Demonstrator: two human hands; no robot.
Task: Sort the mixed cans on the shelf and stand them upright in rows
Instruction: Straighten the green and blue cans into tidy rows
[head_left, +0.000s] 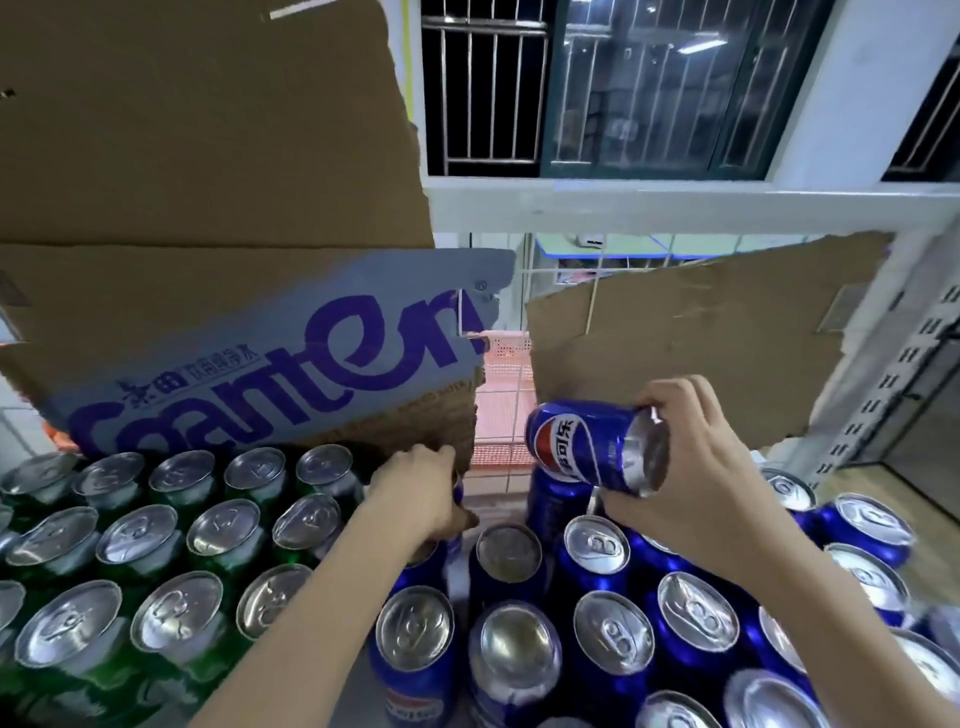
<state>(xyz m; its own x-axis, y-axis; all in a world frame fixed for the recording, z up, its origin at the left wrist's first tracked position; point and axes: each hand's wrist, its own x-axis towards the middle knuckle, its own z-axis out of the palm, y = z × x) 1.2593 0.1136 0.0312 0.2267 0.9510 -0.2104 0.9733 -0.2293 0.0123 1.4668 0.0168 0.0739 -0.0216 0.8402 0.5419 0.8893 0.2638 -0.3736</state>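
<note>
A dark barred window (597, 88) fills the far wall above a white sill (675, 200). A printed cardboard box (218, 270) stands at far left, a torn cardboard sheet (701, 332) at right beside a white perforated shelf upright (883, 384).

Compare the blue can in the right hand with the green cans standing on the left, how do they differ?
The blue Pepsi can lies tilted on its side in the air; the green aluminium cans stand upright in rows. The blue can is held in the right hand; no hand holds the green cans. Colours differ: blue versus green. Both look like the same style of drink can.
</note>
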